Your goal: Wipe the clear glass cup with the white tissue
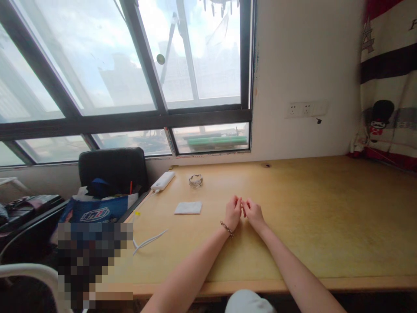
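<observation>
My left hand (233,213) and my right hand (253,214) meet over the middle of the wooden table (312,226), fingertips nearly touching. Both are closed, with curled fingers and thumbs drawn in. Whatever they may hold is hidden or too small to make out. A dark braided bracelet (227,229) circles my left wrist. Left of the hands lies a flat, folded white tissue or cloth (188,208). Behind that sits a small clear round dish (196,181) with a dark patterned rim.
A white power strip or adapter (163,181) lies at the table's left edge, trailing a white cable (150,240). Beyond that edge stand a black chair (112,167) and a blue bag (97,211). Wall sockets (306,109) and a curtain (387,87) are at the right, windows behind.
</observation>
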Demonstrator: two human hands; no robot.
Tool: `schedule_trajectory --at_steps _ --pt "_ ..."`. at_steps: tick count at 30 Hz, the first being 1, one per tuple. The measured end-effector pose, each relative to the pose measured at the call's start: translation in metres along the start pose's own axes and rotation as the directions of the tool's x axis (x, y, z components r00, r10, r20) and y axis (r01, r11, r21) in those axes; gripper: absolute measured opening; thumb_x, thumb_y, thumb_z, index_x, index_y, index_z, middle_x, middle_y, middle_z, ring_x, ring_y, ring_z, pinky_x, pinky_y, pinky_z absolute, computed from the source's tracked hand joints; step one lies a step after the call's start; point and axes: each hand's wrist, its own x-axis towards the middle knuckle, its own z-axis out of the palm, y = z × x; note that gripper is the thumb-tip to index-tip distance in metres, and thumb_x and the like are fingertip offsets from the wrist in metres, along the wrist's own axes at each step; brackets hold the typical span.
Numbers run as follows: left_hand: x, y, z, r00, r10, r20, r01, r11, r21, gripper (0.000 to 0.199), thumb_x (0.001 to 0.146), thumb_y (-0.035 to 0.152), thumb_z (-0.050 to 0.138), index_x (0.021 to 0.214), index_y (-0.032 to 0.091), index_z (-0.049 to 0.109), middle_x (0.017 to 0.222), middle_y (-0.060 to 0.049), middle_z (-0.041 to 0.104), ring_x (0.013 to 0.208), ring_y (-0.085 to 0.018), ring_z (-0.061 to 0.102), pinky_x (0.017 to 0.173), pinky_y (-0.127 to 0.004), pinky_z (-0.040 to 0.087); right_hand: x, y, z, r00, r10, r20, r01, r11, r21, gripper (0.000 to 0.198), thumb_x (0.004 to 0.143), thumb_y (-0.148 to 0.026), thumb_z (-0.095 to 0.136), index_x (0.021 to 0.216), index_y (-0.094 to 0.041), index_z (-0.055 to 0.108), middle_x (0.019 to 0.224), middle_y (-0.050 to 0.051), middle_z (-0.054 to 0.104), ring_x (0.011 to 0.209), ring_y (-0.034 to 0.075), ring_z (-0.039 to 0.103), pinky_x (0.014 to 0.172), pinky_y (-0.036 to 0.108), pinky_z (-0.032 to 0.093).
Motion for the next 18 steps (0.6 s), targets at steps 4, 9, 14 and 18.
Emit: schedule_trajectory --at_steps 4,9,14,18 --pt "-0.0004 -0.0033 0.0007 0.999 0.051 -0.005 -0.050 0.997 0.066 0.035 0.082 0.045 0.032 0.060 0.017 0.037 0.045 0.006 0.036 0.040 -0.007 0.036 0.042 -0.019 0.026 -0.0017 0.0002 -0.0008 0.996 -0.050 0.078 0.054 0.998 -0.042 0.050 0.086 -0.044 0.026 0.050 -0.018 0.048 0.036 -0.003 0.045 0.037 0.009 0.046 0.048 0.019 0.033" --pt "-0.0020 -0.0041 0.0015 0.997 0.040 0.059 -0.045 0.996 0.075 0.044 0.083 0.047 0.028 0.055 0.016 0.040 0.042 0.004 0.039 0.041 -0.008 0.037 0.044 -0.020 0.026 -0.0035 -0.0004 -0.0002 0.995 -0.067 0.073 0.072 0.995 -0.070 0.057 0.086 -0.045 0.023 0.040 -0.018 0.043 0.035 -0.001 0.044 0.038 0.009 0.046 0.050 0.020 0.033" --pt "-0.0029 -0.0015 0.0009 0.996 0.069 0.059 -0.074 0.994 0.084 0.044 0.083 0.046 0.027 0.053 0.016 0.039 0.045 0.003 0.039 0.044 -0.008 0.036 0.045 -0.020 0.026 -0.0034 -0.0030 0.0002 0.996 -0.076 0.057 0.080 0.993 -0.081 0.052 0.086 -0.044 0.025 0.046 -0.018 0.044 0.037 -0.002 0.043 0.039 0.009 0.044 0.047 0.020 0.030" --pt "-0.0020 0.0003 0.0008 0.994 0.107 0.011 -0.108 0.983 0.148 0.035 0.084 0.038 0.029 0.059 0.016 0.040 0.051 0.003 0.040 0.048 -0.009 0.036 0.047 -0.021 0.026 -0.0027 -0.0035 0.0002 0.998 -0.057 -0.015 0.056 0.993 -0.102 0.036 0.086 -0.041 0.029 0.066 -0.018 0.049 0.045 -0.003 0.049 0.042 0.010 0.045 0.046 0.020 0.028"
